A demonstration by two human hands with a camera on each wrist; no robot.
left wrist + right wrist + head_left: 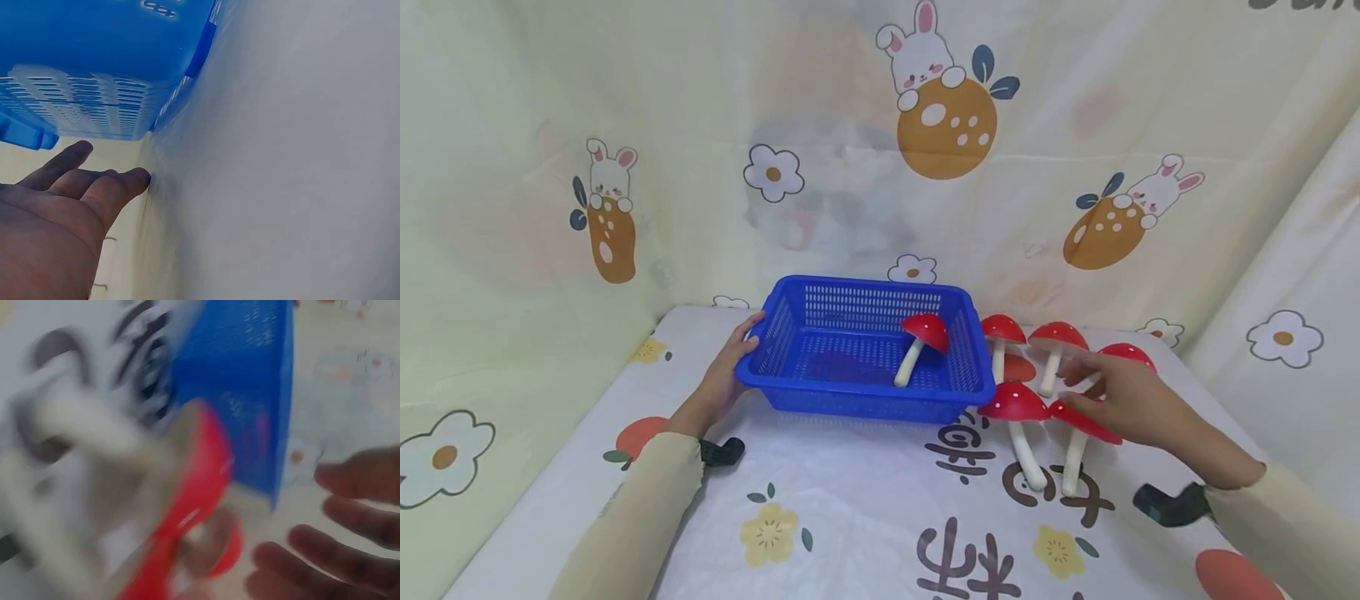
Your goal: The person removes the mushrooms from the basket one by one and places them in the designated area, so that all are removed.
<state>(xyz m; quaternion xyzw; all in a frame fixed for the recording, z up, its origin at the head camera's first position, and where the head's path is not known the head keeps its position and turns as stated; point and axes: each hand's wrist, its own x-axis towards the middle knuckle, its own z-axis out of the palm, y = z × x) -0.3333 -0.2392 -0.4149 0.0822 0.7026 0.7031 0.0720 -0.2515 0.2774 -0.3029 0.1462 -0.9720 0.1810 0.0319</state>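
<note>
A blue plastic basket (pixel 865 404) with slotted walls stands on the cloth-covered table. Inside it, toward the right, a toy mushroom (pixel 925 333) with a red white-dotted cap and white stem leans on its cap. My left hand (pixel 724 375) is at the basket's left end, its fingers extended by the rim; in the left wrist view the fingers (pixel 119 187) lie beside the slotted wall. Over several more red mushrooms (pixel 1015 404) right of the basket hovers my right hand (pixel 1131 400), fingers spread and slightly bent, holding nothing. The right wrist view is blurred.
A printed cloth (pixel 850 500) with flowers and dark lettering covers the table. Behind it hangs a curtain (pixel 842 192) with rabbit and flower prints, close to the basket's back side. Another curtain (pixel 1300 292) closes off the right.
</note>
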